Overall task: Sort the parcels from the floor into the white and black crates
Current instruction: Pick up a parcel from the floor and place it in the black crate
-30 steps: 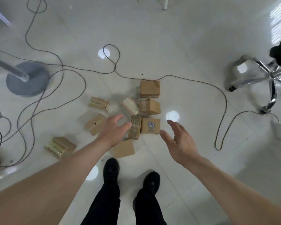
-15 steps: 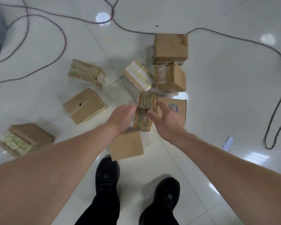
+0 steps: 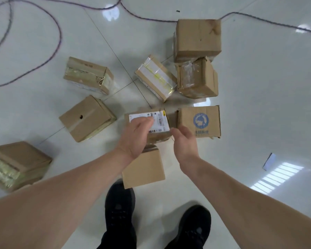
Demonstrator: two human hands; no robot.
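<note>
Both hands on labelled parcel (image 3: pixel 160 121), label up, mid-cluster on floor (image 3: pixel 258 87). Left hand (image 3: pixel 136 135): fingers curled over label, gripping top. Right hand (image 3: pixel 184 142): cupped round right edge, gripping. Blue-logo box (image 3: pixel 200 121) just beside, right. Plain box (image 3: pixel 144 169) between parcel and shoes (image 3: pixel 119 209). Lifted or resting: cannot tell.

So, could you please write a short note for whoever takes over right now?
Left hand and right hand both grip the labelled parcel, label up, over the plain parcel near the shoes.
Eight parcels lie on the floor, the blue-logo parcel just right of the hands.
Neither crate is in view, so what is sorted cannot be told.
Left: crate the held parcel, then the eight.
</note>
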